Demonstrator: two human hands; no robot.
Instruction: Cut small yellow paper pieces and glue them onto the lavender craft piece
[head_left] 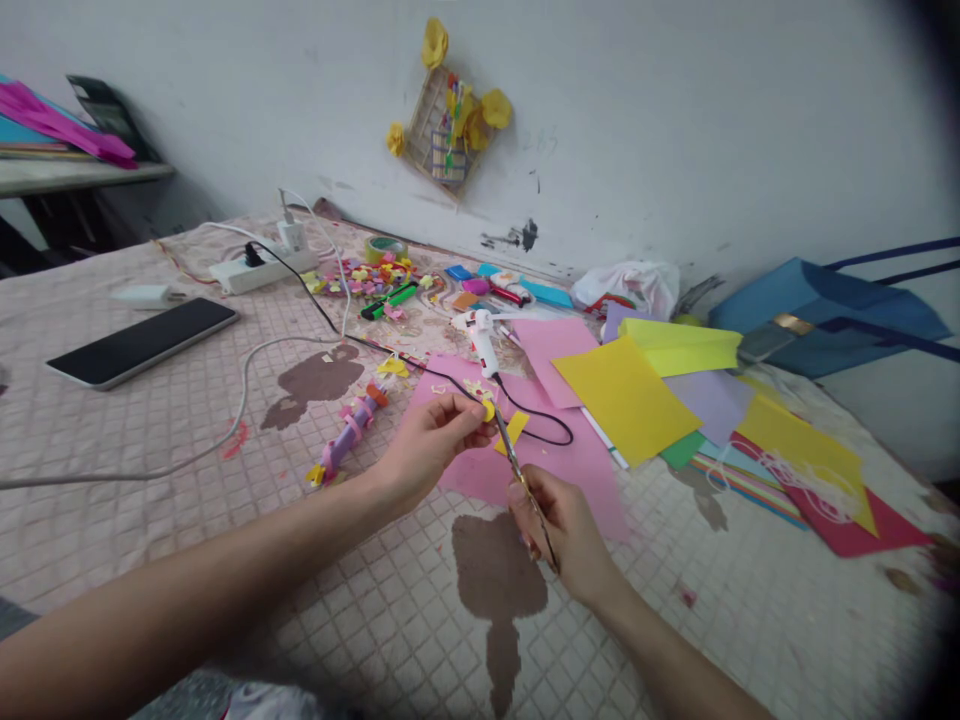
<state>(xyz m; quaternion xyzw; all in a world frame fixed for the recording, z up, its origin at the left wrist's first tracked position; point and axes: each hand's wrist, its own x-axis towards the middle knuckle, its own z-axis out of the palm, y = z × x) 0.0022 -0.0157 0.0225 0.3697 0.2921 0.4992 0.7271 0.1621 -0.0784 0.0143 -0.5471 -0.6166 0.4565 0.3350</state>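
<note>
Near the middle of the table, my left hand (444,437) pinches a small yellow piece (489,409) between thumb and fingers. My right hand (559,522) is closed around scissors (525,480), whose blades point up and away toward the yellow piece. Both hands are over or beside a pink sheet (592,490). A yellow strip (512,432) lies on that sheet, just behind the blades. Small yellow scraps lie beyond my left fingertips. To the left of my left hand rests a purple stick (349,437) with pink, orange and yellow pieces on it.
A white glue gun (481,343) with a black cord lies behind my hands. Coloured sheets (630,400) spread to the right. At the left are a black tablet (142,342), a power strip (259,268) and cables. Tape (386,249) and a green cutter (389,300) lie farther back.
</note>
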